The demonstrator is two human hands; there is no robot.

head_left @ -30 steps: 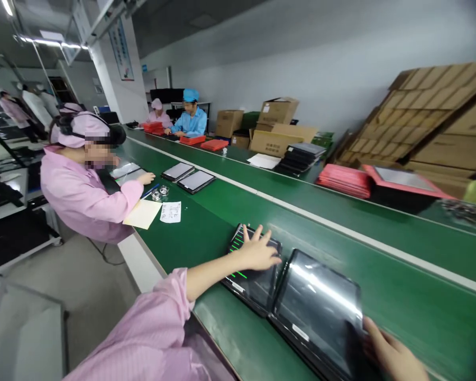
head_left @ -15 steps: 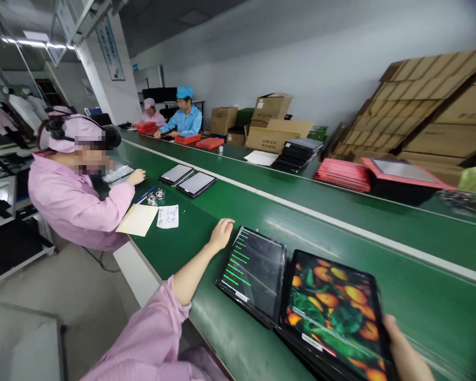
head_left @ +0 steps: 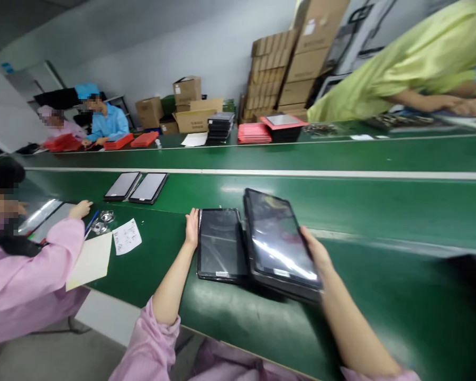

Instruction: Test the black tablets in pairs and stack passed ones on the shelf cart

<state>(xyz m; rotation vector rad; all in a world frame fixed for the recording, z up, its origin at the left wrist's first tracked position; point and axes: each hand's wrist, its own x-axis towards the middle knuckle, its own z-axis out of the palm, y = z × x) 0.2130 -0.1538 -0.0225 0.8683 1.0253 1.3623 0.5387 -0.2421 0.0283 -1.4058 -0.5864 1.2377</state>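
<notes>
My left hand (head_left: 192, 226) lies along the left edge of a dark-screened tablet (head_left: 220, 241) flat on the green bench, its fingers stretched forward and touching the edge. My right hand (head_left: 318, 253) is closed around the right side of a thick stack of tablets (head_left: 282, 233). That stack is tilted and partly raised, its left side against or just over the flat tablet. Its top screen is dark with a bright reflection and a small white label low down. The fingers under the stack are hidden.
A co-worker in pink (head_left: 31, 264) sits at left beside a yellow sheet (head_left: 91, 260), a handwritten note (head_left: 127, 236) and two tablet stacks (head_left: 147, 188). Across the white divider (head_left: 341, 174) stand red sleeves (head_left: 254, 133) and cartons (head_left: 198, 115). A person in yellow (head_left: 396, 69) leans in at right.
The view has swung right. The green text and orange-fruit picture on the screens have gone dark. My right hand has tilted the stack up, and my left hand now touches the flat tablet's edge.
</notes>
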